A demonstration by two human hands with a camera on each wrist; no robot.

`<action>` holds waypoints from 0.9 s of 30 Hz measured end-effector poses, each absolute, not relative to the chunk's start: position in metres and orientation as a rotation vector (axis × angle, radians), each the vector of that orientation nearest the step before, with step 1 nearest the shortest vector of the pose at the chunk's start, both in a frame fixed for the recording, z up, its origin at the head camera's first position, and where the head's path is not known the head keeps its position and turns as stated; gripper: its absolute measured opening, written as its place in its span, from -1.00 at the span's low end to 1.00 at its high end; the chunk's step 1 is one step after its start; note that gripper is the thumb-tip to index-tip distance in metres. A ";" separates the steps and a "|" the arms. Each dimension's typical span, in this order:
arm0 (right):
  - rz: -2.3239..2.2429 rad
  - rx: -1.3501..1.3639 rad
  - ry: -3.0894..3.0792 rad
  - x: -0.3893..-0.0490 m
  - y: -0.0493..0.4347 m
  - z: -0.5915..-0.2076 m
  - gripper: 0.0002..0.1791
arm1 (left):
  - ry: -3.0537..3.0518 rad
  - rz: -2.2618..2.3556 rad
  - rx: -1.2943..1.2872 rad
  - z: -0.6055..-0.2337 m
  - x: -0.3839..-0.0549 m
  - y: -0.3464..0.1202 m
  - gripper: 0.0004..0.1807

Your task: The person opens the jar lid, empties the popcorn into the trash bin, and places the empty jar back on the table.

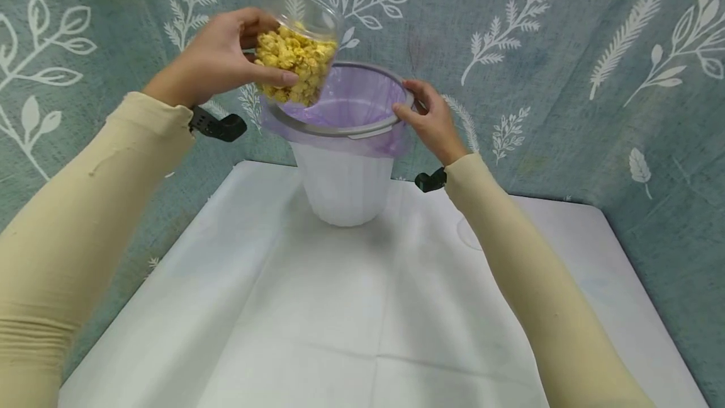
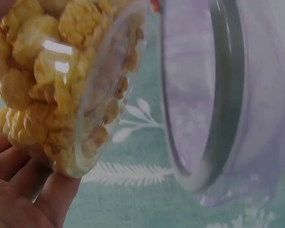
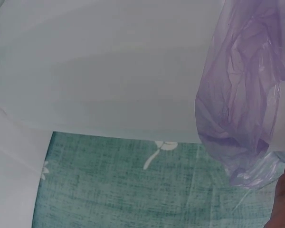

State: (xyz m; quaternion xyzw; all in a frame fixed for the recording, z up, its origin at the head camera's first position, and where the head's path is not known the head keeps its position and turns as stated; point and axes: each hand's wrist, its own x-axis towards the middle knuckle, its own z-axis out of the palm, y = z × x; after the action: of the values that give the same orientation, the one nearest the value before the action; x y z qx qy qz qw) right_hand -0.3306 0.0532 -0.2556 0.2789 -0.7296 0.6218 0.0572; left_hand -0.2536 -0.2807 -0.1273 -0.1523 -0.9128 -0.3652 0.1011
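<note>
My left hand (image 1: 221, 55) grips a clear jar (image 1: 318, 16) of yellow popcorn (image 1: 297, 55), tilted above the left side of a white bin (image 1: 344, 181). In the left wrist view the jar (image 2: 80, 142) is close up, its round end facing the bin's rim (image 2: 228, 95). A purple bag (image 1: 362, 90) lines the bin and folds over its grey rim. At the rim's right side, my right hand (image 1: 432, 119) pinches the edge between thumb and fingers. The right wrist view shows the bag's crumpled overhang (image 3: 237, 104) and part of that hand (image 3: 284, 199).
The bin stands toward the back of a table with a white cover (image 1: 317, 307). A faint clear round outline (image 1: 467, 235) lies on it beside my right sleeve. Green leaf-patterned cloth (image 1: 430, 30) hangs close behind the bin and along both sides.
</note>
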 end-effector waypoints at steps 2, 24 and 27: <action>1.880 0.843 -2.214 -0.331 0.053 -0.255 -0.30 | -2.748 -0.969 -0.427 -0.125 -0.263 -0.278 0.04; 1.897 0.841 -2.189 -0.331 0.054 -0.255 -0.30 | -2.881 -0.411 -0.483 -0.117 -0.308 -0.255 0.19; 1.904 0.862 -2.168 -0.332 0.054 -0.256 -0.30 | -2.889 -0.369 -0.490 -0.116 -0.309 -0.253 0.19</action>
State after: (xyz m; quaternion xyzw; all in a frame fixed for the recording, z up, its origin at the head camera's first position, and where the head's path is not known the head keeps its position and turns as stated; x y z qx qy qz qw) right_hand -0.3325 0.0543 -0.2557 0.2857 -0.7185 0.6309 0.0649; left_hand -0.3087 -0.2535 -0.1164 -0.1652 -0.9739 -0.1243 0.0941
